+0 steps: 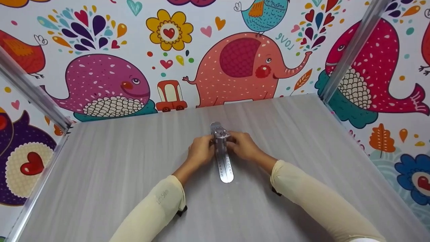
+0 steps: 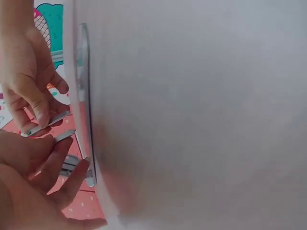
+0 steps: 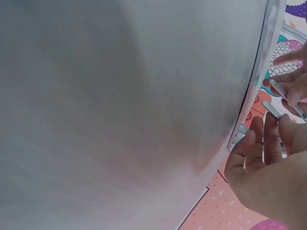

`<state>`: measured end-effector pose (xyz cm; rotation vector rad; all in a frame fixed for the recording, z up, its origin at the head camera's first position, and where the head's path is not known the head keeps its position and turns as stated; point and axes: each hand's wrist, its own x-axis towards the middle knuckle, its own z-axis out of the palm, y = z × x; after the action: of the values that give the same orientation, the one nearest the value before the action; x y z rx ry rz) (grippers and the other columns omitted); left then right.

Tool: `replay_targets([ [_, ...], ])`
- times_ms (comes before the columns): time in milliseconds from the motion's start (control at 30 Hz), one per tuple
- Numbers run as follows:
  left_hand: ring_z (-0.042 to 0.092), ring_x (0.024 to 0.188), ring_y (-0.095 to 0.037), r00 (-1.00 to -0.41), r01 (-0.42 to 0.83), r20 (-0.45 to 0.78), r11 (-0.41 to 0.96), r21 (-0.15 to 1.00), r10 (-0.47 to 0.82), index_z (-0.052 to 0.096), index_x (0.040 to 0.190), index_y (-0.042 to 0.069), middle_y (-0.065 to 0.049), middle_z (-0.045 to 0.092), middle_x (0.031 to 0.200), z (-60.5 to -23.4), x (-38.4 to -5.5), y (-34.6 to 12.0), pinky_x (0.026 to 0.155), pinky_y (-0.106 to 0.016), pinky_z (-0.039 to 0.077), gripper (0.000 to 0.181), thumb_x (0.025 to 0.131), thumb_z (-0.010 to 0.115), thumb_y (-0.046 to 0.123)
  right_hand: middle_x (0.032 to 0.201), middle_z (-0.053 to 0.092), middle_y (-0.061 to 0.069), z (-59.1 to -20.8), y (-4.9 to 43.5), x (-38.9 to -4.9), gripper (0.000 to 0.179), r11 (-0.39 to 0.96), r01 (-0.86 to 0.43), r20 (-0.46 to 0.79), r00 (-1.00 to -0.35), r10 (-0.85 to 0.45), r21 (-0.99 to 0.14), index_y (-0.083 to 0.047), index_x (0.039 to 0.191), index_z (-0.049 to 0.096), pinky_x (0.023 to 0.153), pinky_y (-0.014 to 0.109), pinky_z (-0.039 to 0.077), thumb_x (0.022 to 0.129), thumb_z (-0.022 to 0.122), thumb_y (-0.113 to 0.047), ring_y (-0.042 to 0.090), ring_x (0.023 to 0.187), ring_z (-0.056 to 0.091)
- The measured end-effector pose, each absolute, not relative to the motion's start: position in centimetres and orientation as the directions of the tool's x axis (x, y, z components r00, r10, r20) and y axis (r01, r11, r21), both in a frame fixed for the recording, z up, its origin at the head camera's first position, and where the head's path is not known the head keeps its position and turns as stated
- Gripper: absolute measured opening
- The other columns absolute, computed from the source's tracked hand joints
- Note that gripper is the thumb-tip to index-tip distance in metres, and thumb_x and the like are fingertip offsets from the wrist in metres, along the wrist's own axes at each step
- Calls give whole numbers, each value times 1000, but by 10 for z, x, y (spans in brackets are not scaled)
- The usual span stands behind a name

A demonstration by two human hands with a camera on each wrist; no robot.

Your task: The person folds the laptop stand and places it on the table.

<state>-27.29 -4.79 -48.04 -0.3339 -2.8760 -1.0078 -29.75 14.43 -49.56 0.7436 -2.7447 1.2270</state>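
A narrow silver folding laptop stand (image 1: 224, 164) lies lengthwise on the table, with rows of small slots along its base. Its upper arms are raised slightly above that base. My left hand (image 1: 202, 149) is at its left side and pinches one slim grey arm (image 2: 64, 135) between thumb and fingers. From the other side, my right hand (image 1: 244, 146) pinches the matching arm (image 3: 272, 110). In the left wrist view, the base shows edge-on against the tabletop. Fingers partly cover the stand's middle and hinge.
The grey wood-grain table (image 1: 134, 161) spreads around both hands. Behind it stands a wall (image 1: 188, 67) printed with cartoon animals. Metal posts (image 1: 352, 50) rise at the back corners, and a metal rail (image 1: 43, 178) runs along the left edge.
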Motion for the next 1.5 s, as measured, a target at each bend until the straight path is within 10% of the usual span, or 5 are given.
replay_targets([
  [400, 66, 77, -22, -970, 238, 134, 661, 711, 205, 77, 91, 2, -10, 75, 87, -478, -291, -53, 71, -37, 56, 15, 92, 63, -2, 90, 75, 6, -487, 134, -303, 9, 494, -150, 40, -973, -226, -856, -2, 98, 76, 66, 29, 55, 96, 68, -5, 16, 79, 67],
  [567, 66, 79, -15, -962, -200, -222, 146, 969, 156, 73, 99, -7, -8, 69, 91, -479, -295, -53, 74, -30, 60, 15, 94, 59, -6, 92, 74, 8, -486, 132, -304, 22, 37, 262, -264, -943, -203, -964, 9, 110, 69, 77, 32, 60, 99, 52, 0, 18, 84, 71],
  [767, 71, 83, -14, -894, -445, -430, -365, 818, 128, 64, 111, -12, -12, 70, 95, -481, -301, -52, 82, -27, 61, 18, 96, 59, -3, 86, 76, 6, -482, 129, -306, 26, -179, 431, -384, -891, -243, -885, 9, 117, 65, 75, 30, 61, 104, 53, -10, 16, 80, 73],
  [1100, 73, 83, -16, -868, -496, -472, -242, 834, 154, 66, 111, -12, -11, 72, 94, -484, -298, -54, 81, -29, 61, 17, 95, 63, -6, 88, 72, 2, -483, 128, -302, 25, -16, 423, -412, -888, -203, -906, 6, 119, 67, 67, 26, 58, 96, 65, -5, 12, 78, 67],
  [1500, 68, 78, -19, -937, -228, -308, 378, 898, 166, 70, 108, -10, -13, 70, 94, -480, -280, -46, 75, -34, 62, 23, 86, 67, -5, 93, 72, 9, -493, 128, -286, 23, 481, 81, -214, -950, -229, -873, 0, 118, 73, 68, 35, 63, 96, 67, -7, 16, 76, 71],
])
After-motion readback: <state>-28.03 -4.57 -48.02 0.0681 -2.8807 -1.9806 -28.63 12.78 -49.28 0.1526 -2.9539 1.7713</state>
